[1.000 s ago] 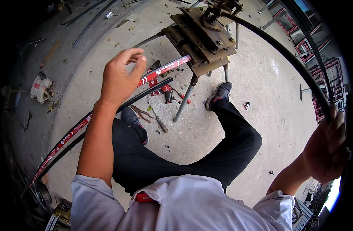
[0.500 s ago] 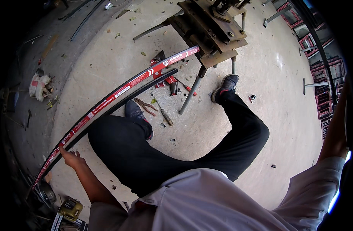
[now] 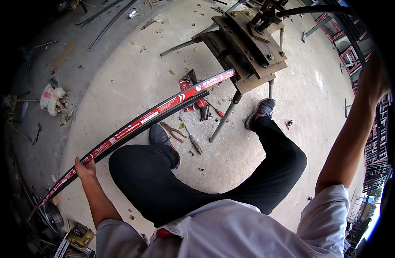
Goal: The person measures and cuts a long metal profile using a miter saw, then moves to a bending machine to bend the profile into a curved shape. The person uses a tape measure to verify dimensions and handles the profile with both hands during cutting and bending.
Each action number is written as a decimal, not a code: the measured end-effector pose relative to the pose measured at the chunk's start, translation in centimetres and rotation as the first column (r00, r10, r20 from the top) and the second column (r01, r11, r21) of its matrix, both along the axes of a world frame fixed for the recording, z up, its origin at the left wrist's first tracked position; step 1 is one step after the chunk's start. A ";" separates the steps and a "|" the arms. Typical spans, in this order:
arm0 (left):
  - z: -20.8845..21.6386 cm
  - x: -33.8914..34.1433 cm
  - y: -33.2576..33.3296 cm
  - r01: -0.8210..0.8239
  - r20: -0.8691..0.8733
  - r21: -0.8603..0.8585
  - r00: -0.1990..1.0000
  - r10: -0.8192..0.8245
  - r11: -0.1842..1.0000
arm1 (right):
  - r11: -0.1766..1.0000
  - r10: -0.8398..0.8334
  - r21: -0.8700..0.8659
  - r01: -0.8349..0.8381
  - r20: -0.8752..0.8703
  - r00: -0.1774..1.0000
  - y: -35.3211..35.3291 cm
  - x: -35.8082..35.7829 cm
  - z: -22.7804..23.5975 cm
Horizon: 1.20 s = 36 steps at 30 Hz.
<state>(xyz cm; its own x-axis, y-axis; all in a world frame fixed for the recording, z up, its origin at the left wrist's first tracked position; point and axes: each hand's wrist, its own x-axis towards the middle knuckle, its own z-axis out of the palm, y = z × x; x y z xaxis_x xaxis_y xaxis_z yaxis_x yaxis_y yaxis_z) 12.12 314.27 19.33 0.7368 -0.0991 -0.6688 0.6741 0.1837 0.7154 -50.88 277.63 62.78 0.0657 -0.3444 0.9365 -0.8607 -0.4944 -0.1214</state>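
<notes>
A long, dark frame profile [image 3: 148,117] with printed red film along it runs diagonally from the lower left to the press. My left hand [image 3: 86,167] grips it near its lower left part, thumb over the red face. A black strip [image 3: 163,116] runs alongside beneath it. The profile's far end meets the plates of a rusty brown press [image 3: 249,43] on metal legs. From the press top a black lever bar [image 3: 313,9] reaches toward the upper right. My right hand [image 3: 375,81] is raised by the right edge near that side; its fingers are lost in shadow.
Pliers [image 3: 173,132], a screwdriver [image 3: 195,142] and a red-and-black tool [image 3: 201,105] lie on the floor between my feet and the press. Small offcuts are scattered about. An olive canister [image 3: 80,236] stands lower left. Red-filmed frames [image 3: 331,28] line the right side.
My left hand has closed around the profile, having rested at its edge with fingers spread. My right arm has come further into view, raised. The lever bar now shows above the press.
</notes>
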 end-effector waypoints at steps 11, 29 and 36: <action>2.7 -0.7 -3.6 -0.259 0.165 0.064 0.955 0.245 0.964 | 0.522 0.751 0.817 -0.247 -0.302 0.588 3.7 11.4 -28.8; 22.9 11.3 0.3 -0.459 0.622 -0.048 0.681 0.387 0.887 | 0.423 0.828 0.820 -0.387 -0.176 0.533 8.0 20.4 -35.3; 33.5 11.9 -4.1 -0.275 0.883 -0.169 0.383 0.269 0.946 | 0.479 0.731 0.771 -0.420 -0.085 0.677 7.7 19.6 -32.8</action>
